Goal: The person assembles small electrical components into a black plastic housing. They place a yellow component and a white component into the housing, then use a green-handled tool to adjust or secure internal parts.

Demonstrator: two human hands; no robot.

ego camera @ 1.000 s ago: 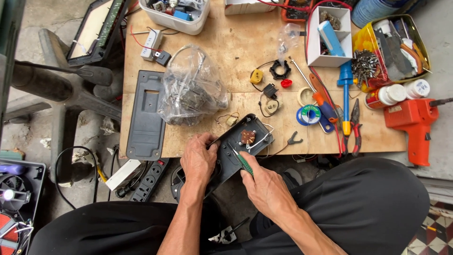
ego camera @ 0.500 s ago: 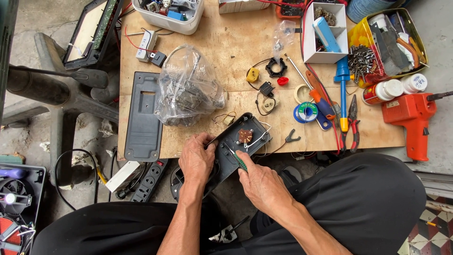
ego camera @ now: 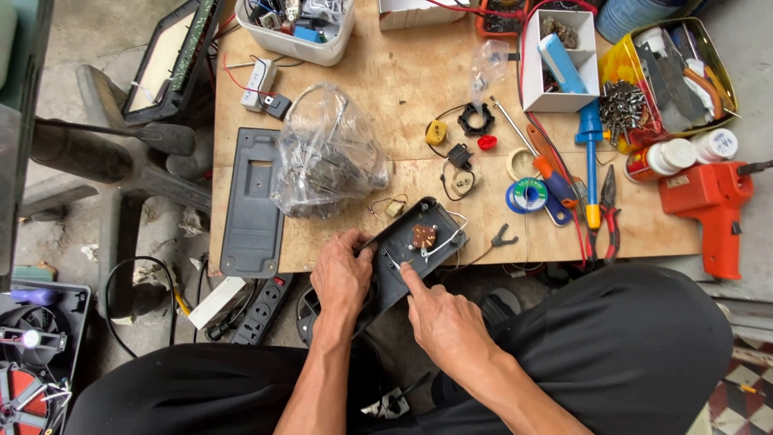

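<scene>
A black plastic housing [ego camera: 431, 221] lies tilted over the near edge of the wooden table [ego camera: 403, 97], with a copper-coloured part [ego camera: 423, 235] and white wires [ego camera: 452, 239] inside it. My left hand [ego camera: 342, 278] grips the housing's left edge. My right hand [ego camera: 439, 314] rests at its near side, index finger stretched onto the inside. A thin metal screwdriver shaft [ego camera: 391, 258] sticks out from under that fingertip; the handle is hidden by the finger.
A crumpled clear bag [ego camera: 326, 157] and a flat black panel [ego camera: 252, 201] lie to the left. Pliers [ego camera: 609, 213], a blue screwdriver [ego camera: 590, 157], a blue solder reel [ego camera: 527, 196] and an orange glue gun [ego camera: 708, 201] lie to the right. A power strip [ego camera: 258, 310] sits on the floor.
My right hand has shifted a little down the housing, and its index finger now covers the screwdriver's green handle. My left hand keeps its grip.
</scene>
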